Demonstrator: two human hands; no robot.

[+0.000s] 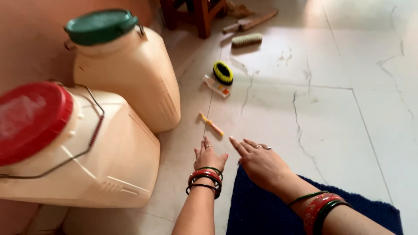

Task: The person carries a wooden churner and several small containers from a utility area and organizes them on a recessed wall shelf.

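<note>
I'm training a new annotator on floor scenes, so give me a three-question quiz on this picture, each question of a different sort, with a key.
1. True or false: the left hand holds the small orange and yellow tool.
2. Which lid tops the canister nearest the camera? A) green B) red C) blue
3. Fill in: the right hand reaches out from over a dark blue ____.

Key:
1. False. Both hands are open and empty; the tool lies on the tiled floor just beyond the fingertips.
2. B. The green lid is on the farther canister.
3. Mat.
</note>
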